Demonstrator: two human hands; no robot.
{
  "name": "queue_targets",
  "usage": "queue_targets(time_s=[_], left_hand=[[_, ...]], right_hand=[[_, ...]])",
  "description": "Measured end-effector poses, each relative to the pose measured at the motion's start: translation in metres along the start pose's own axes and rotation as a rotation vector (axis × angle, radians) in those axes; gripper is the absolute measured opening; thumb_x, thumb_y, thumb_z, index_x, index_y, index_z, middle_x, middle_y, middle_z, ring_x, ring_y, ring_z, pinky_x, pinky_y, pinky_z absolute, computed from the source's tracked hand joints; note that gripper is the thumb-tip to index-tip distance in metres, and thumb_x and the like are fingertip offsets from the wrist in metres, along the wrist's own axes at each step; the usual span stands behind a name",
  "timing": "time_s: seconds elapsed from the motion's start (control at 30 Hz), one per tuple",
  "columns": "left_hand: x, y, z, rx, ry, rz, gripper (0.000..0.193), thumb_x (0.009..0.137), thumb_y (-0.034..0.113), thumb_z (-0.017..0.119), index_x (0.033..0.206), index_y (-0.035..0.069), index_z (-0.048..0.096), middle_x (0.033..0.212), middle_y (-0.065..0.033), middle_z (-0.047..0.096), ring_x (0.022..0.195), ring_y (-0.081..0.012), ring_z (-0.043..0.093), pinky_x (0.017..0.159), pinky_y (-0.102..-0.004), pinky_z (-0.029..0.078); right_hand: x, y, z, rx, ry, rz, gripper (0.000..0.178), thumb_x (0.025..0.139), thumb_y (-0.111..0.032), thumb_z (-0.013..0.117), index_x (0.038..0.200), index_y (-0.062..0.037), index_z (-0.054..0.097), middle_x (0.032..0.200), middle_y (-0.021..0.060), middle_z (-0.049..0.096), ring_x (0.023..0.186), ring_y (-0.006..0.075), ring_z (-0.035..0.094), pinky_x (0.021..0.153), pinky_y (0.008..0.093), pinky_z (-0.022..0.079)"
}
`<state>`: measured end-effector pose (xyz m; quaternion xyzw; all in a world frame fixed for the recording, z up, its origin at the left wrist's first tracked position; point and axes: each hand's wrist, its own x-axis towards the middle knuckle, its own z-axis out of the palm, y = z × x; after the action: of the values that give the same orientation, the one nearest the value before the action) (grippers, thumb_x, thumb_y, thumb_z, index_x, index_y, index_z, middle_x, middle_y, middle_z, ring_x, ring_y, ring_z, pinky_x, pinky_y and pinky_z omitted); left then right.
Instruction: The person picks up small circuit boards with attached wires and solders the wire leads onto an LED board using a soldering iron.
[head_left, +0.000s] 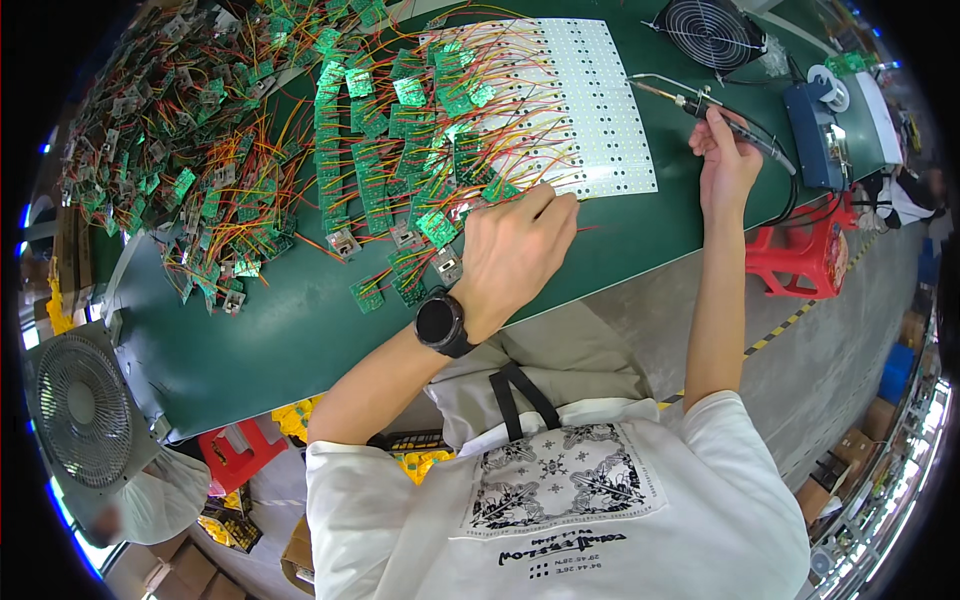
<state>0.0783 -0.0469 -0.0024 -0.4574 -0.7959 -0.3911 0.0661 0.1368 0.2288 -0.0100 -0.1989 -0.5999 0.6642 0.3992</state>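
My right hand (728,165) is closed around a soldering iron (712,108), its tip and thin metal solder feed tube pointing left toward a white perforated panel (590,100). My left hand (518,250), with a black watch on the wrist, is bent over the panel's lower left corner. Its fingertips are hidden behind the knuckles, so what they pinch I cannot make out. A red wire end sticks out to its right. Close by are small green circuit boards (437,228) in rows, with red and yellow wires (520,110) running onto the panel.
A large heap of wired boards (150,120) covers the left of the green table (290,340). At the right stand a blue solder feeder (815,135) with a reel and a black fan (705,35). Red stools (800,260) and a grey fan (85,410) are beside the table.
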Motion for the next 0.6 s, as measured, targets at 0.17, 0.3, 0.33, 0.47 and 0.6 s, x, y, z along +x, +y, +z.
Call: queue_targets(time_s=[0.17,0.3,0.33,0.47,0.6], left_hand=[[-0.004,-0.006,0.004,0.020,0.060,0.009,0.007,0.080,0.010,0.068,0.086,0.008,0.067,0.073,-0.0040,0.059,0.055,-0.0240,0.059,0.049,-0.0340,0.046],[-0.005,-0.006,0.004,0.031,0.046,-0.009,0.007,0.080,0.009,0.066,0.086,0.007,0.066,0.073,-0.0047,0.059,0.059,-0.0235,0.061,0.050,-0.0346,0.047],[-0.005,-0.005,0.005,0.042,0.038,-0.011,0.007,0.080,0.009,0.066,0.086,0.007,0.065,0.073,-0.0050,0.058,0.059,-0.0235,0.061,0.050,-0.0347,0.048],[-0.005,-0.005,0.005,0.044,0.048,-0.017,0.007,0.080,0.008,0.066,0.086,0.005,0.064,0.072,-0.0058,0.056,0.060,-0.0235,0.061,0.051,-0.0350,0.048],[-0.003,-0.006,0.005,0.064,0.034,-0.018,0.007,0.080,0.008,0.065,0.085,0.005,0.063,0.072,-0.0062,0.056,0.060,-0.0237,0.061,0.051,-0.0353,0.047]], right_hand=[[-0.014,-0.012,-0.003,-0.005,-0.084,-0.011,0.018,0.087,-0.005,0.064,0.101,0.0063,0.062,0.075,0.0104,0.063,0.059,0.0162,0.059,0.051,0.0251,0.042],[-0.035,-0.024,-0.012,0.005,-0.193,0.048,0.021,0.087,-0.004,0.063,0.103,0.0075,0.059,0.081,0.0123,0.063,0.058,0.0183,0.059,0.048,0.0266,0.042],[-0.041,-0.023,-0.014,0.017,-0.228,0.060,0.022,0.086,-0.003,0.063,0.104,0.0081,0.058,0.086,0.0137,0.063,0.057,0.0189,0.059,0.047,0.0276,0.042],[-0.056,-0.011,-0.023,0.016,-0.318,0.160,0.022,0.086,-0.002,0.063,0.104,0.0083,0.057,0.084,0.0137,0.063,0.057,0.0191,0.059,0.047,0.0283,0.044],[-0.055,-0.014,-0.020,-0.007,-0.340,0.150,0.022,0.086,-0.003,0.063,0.104,0.0089,0.057,0.080,0.0136,0.063,0.057,0.0189,0.059,0.049,0.0277,0.044]])
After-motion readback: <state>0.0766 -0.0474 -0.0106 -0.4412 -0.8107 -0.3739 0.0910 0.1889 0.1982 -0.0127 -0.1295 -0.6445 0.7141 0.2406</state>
